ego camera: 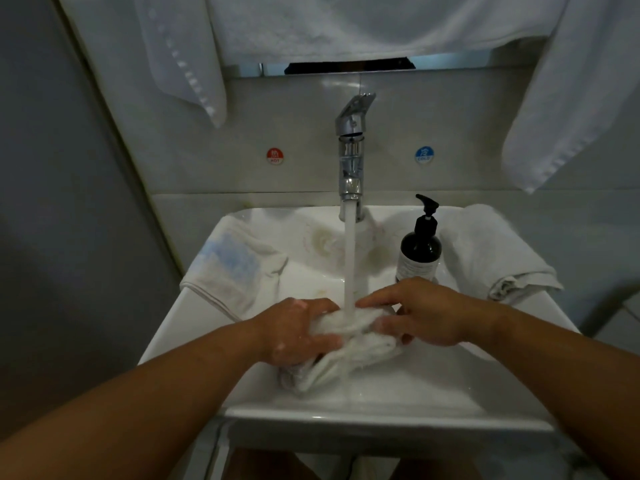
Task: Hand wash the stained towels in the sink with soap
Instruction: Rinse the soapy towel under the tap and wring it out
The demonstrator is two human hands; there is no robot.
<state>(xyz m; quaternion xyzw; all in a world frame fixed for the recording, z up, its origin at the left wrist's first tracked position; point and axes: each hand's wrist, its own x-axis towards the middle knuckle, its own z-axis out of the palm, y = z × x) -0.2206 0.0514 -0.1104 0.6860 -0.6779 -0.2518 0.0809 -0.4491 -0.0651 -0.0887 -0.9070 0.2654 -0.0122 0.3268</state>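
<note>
Head view: a wet white cloth towel (349,358) lies bunched in the near middle of the white ceramic sink (346,415), held between both hands under the water stream (350,258) from the chrome tap (351,150). The left hand (301,330) covers the towel's left end, fingers curled round it, forearm reaching in from the near left. The right hand (426,317) pinches the right end, knuckles up, forefinger stretched toward the stream. A dark pump-top soap bottle (420,251) stands just beyond the right hand. A blue-stained white towel (228,268) drapes over the left rim, and a crumpled white towel (485,258) over the right.
</note>
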